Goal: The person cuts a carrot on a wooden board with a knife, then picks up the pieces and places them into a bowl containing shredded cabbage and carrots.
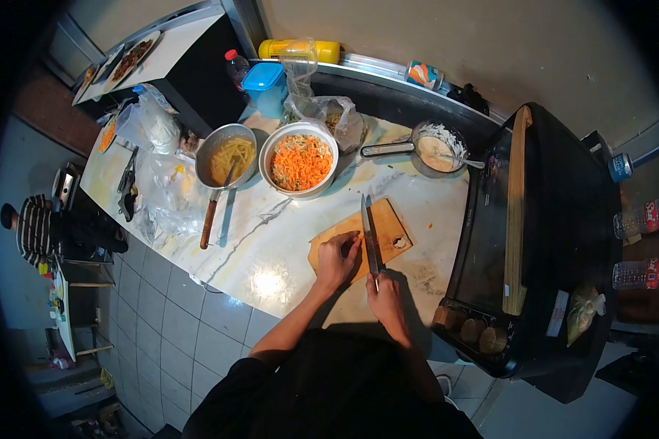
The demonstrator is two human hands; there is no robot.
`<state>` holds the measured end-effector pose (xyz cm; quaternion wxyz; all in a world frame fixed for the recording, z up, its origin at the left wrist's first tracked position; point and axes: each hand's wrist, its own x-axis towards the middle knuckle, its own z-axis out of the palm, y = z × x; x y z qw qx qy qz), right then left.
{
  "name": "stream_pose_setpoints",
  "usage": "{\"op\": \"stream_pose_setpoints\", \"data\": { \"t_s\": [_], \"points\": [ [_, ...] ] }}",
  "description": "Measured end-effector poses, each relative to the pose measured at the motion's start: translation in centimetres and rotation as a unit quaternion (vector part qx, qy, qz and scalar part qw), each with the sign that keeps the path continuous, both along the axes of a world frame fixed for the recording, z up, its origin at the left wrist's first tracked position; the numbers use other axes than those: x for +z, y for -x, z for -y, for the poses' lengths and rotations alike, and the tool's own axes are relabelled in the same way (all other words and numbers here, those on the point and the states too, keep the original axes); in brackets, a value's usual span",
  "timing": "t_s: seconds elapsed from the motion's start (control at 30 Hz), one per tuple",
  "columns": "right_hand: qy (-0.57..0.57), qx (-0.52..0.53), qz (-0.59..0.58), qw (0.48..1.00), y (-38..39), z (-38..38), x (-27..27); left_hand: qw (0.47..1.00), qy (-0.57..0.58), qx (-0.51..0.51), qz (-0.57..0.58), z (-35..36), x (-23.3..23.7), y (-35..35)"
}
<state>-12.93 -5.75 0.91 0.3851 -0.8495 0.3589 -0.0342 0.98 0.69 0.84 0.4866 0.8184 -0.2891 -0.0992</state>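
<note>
A wooden cutting board [392,219] lies near the counter's front edge. My right hand [386,296] is wrapped round the handle of a kitchen knife [371,233], its blade pointing away from me across the board. Just left of the blade, my left hand [337,262] is closed with bent fingers on a small orange piece of carrot [358,239], mostly hidden by the fingers. Beyond the board stands a white bowl [270,183] heaped with shredded carrot [300,162] and paler shreds.
A pot [203,170] holds pale strips and a wooden-handled utensil [209,219]. A small pan [441,172] contains creamy sauce and a spoon. Plastic bags [170,183] cover the left side; a black oven [564,219] stands right. Another person [40,227] is far left.
</note>
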Motion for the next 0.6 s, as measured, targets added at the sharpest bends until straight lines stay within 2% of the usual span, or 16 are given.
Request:
{"op": "stream_pose_setpoints", "data": {
  "t_s": [0.13,0.23,0.37,0.47,0.6],
  "points": [
    [0.001,0.008,0.015,1.0,-0.6,-0.3,-1.0,0.999,-0.034,0.04,0.006,0.1,0.6,0.2],
    [-0.033,-0.015,0.021,0.999,-0.9,-0.3,-0.2,0.998,-0.039,0.043,0.002,0.1,1.0,0.0],
    [-0.021,-0.023,0.016,0.999,-0.8,-0.4,-0.5,0.998,-0.051,0.044,0.006,0.2,1.3,-0.1],
    [0.001,-0.027,0.03,0.999,-1.1,-0.6,-0.5,0.997,-0.064,0.047,-0.022,0.4,1.8,0.0],
    [-0.028,-0.022,0.061,0.998,-1.4,-0.8,-0.8,0.995,-0.061,0.065,-0.045,0.7,1.5,0.3]
  ]
}}
